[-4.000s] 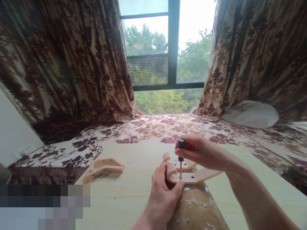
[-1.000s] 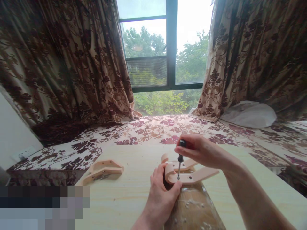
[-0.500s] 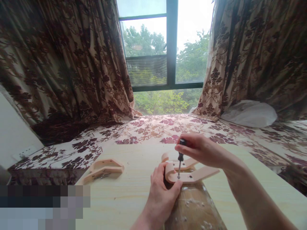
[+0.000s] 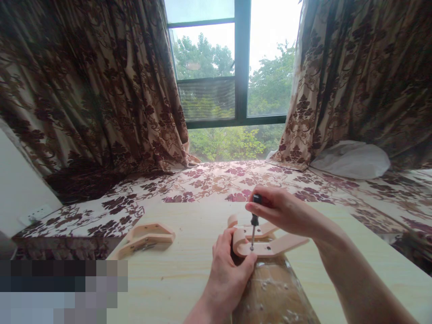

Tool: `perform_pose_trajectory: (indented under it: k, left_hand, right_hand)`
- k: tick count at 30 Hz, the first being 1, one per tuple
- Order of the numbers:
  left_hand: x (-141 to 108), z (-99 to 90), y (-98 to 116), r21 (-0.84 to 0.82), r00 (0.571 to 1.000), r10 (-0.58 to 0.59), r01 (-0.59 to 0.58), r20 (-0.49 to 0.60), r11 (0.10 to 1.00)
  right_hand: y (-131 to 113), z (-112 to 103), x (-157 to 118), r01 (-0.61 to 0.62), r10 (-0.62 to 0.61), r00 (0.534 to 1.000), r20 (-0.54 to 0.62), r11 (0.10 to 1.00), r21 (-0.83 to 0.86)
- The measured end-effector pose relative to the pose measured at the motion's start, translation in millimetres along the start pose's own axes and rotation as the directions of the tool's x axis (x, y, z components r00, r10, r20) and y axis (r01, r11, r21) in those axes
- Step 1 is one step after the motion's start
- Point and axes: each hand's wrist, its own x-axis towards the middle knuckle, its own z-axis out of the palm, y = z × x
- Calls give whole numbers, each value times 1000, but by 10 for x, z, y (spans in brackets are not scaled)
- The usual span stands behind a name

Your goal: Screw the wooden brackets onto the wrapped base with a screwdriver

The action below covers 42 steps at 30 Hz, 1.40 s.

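My right hand point(image 4: 275, 207) is closed around the black handle of a screwdriver point(image 4: 254, 220), which stands nearly upright. Its tip meets a screw in the near arm of a pale curved wooden piece point(image 4: 283, 246). Around the rounded left end of that piece wraps my left hand point(image 4: 227, 261), with the thumb at its near edge. Dark holes or screw heads dot the wood. A second, similar wooden arm point(image 4: 249, 231) lies just behind. Under the near piece is a brown board point(image 4: 270, 288) that looks wrapped in clear plastic.
Two more bent wooden pieces point(image 4: 151, 236) lie on the left of the pale tabletop point(image 4: 178, 279), with small dark bits, perhaps screws, beside them. A floral-covered ledge point(image 4: 216, 177) runs behind, below the window. A white plastic bag point(image 4: 351, 159) rests at the right.
Almost nothing differs. The screwdriver and my right hand have shifted very slightly, while my left hand keeps its place on the wooden piece.
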Motion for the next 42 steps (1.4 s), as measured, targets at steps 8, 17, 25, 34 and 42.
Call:
perform_pose_trajectory:
  k: [8,17,25,34,42]
  left_hand:
    - [-8,-10,21,-7,1000,1,-1,-5,1000]
    - [-3,0,3,-8,1000,-10,10,-6,1000]
    - [11,6,-21,-6,1000,2,-2,-18,1000]
    - [5,8,-17,-8,1000,-3,3,-12,1000]
    - [-1,-9,31,-3,1000,-13,13,11,1000]
  right_hand:
    - [-49,-60,-58,41,-41,999,32,999,-15]
    - [-58,8,2,18,-24,999,-45,991,-130]
    - [-124,9,-25,-12,12,1000,0,985,-170]
    - [-148,-52,-53,-5,12,999,41,989,-148]
    - [-20,30,37,-37,35,999,-22,994,-103]
